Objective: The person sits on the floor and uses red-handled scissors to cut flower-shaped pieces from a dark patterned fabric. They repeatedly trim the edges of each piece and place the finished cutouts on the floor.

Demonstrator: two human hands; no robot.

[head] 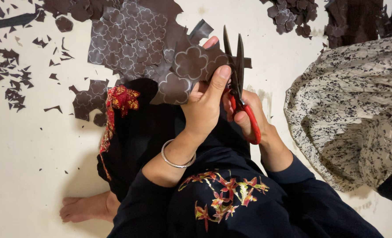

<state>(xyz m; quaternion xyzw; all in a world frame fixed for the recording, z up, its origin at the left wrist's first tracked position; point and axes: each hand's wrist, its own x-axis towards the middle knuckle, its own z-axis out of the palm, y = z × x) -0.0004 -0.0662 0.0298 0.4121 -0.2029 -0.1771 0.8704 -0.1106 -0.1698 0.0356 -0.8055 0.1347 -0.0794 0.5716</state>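
Note:
My left hand (204,99) pinches a dark brown sheet (134,39) printed with white flower outlines, thumb on a flower shape (190,61) near its edge. My right hand (248,112) grips red-handled scissors (240,83), whose dark blades point up and away, slightly apart, right beside the sheet's edge. A silver bangle (177,161) circles my left wrist. The sheet drapes from my lap out onto the pale floor (37,141).
Cut brown flower pieces (293,15) lie heaped at the top. Small dark scraps (11,70) scatter on the left. A speckled cream cloth (350,110) covers someone seated at the right. My bare foot (85,207) rests at the lower left.

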